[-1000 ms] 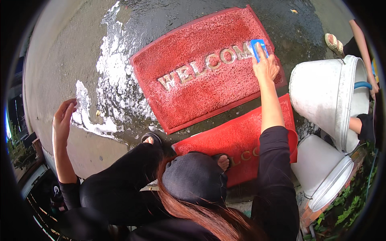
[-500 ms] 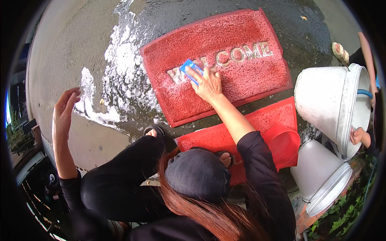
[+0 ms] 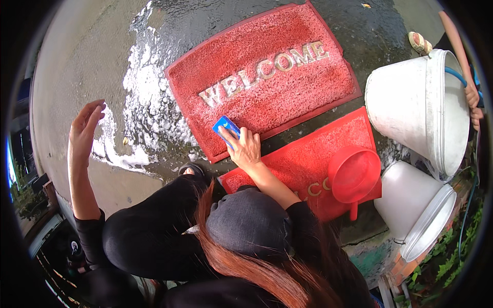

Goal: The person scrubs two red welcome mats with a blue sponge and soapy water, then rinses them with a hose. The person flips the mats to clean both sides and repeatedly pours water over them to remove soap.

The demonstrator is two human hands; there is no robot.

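My right hand (image 3: 247,149) is closed around a small blue scrub brush (image 3: 226,128), which is pressed on the lower left part of a red doormat (image 3: 262,77) with raised pale letters. White foam specks and wet streaks show in the mat's pile. Over the ground at the left, my left hand (image 3: 86,123) is raised with loosely bent fingers and holds nothing. A second red doormat (image 3: 287,159) lies nearer to me, partly hidden by my right arm and my knee. On it rests a red plastic dipper (image 3: 354,174) with a short handle.
Foam (image 3: 149,97) spreads over the wet concrete left of the mat. A big white bucket (image 3: 400,97) lies tipped at the right, with a blue hose (image 3: 456,77) and another person's hands (image 3: 475,105) at its mouth. A smaller white bucket (image 3: 411,200) and green plants (image 3: 452,256) are below it.
My right hand has drawn the brush from the letters toward me, to the mat's lower edge. The other person's hand has left the big bucket's lower rim. My left hand stays raised.
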